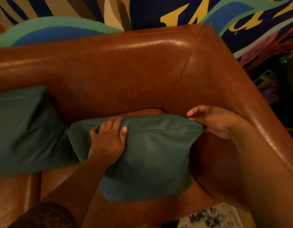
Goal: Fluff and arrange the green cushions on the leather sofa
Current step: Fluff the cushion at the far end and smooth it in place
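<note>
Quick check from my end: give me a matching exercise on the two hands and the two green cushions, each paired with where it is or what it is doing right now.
Things:
1. left hand
2. right hand
3. dark green fabric cushion in the sofa corner
4. second dark green fabric cushion

States:
A. leans against the brown leather sofa backrest at the left edge of view, untouched
B. pinches the top right corner of a cushion
C. lies flat, palm down, on a cushion's top left part
D. stands on the seat, held by both hands

Pairs: 1-C, 2-B, 3-D, 4-A
</note>
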Available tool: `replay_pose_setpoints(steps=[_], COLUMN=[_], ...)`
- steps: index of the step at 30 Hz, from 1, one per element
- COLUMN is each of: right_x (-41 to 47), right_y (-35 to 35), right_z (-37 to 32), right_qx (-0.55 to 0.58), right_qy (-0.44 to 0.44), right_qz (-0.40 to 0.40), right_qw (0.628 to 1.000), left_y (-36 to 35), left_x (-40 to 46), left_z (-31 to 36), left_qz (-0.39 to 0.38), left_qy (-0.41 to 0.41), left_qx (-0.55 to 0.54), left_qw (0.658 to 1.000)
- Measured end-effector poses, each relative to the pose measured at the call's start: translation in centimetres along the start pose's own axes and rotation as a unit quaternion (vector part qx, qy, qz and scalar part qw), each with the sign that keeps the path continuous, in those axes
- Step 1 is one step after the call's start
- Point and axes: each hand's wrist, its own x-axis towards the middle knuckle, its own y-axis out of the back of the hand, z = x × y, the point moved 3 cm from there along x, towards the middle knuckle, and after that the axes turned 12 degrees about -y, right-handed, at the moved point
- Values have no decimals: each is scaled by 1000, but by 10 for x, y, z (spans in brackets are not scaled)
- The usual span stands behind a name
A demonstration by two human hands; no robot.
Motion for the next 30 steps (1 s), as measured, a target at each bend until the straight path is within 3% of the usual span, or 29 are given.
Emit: replay_pose_setpoints(steps=[3, 8, 16, 21, 25, 30], right_x=[-11, 2, 27, 23, 20, 13], right_y=[-1, -3, -3, -2, -8, -6], right_z=[-3, -11, -2, -2, -3, -1], right_qx=[-58, -176, -184, -233, -213, -226], right_qy=[-15, 5, 38, 38, 39, 73], right_qz=[-25, 139, 281, 289, 254, 315], right_qw=[998, 974, 941, 928, 943, 919], left_y=[1, -1, -1, -1, 0, 6], left_x=[-1, 3, 3, 7, 7, 15], left_z=[0, 1, -3, 0, 0, 5], left_qz=[-3, -9, -6, -8, -21, -21], left_qy=[2, -1, 0, 4, 7, 4], left_qx=[-2, -3, -13, -12, -11, -11], left_qw=[1000, 1000, 1000, 1000, 1000, 1000])
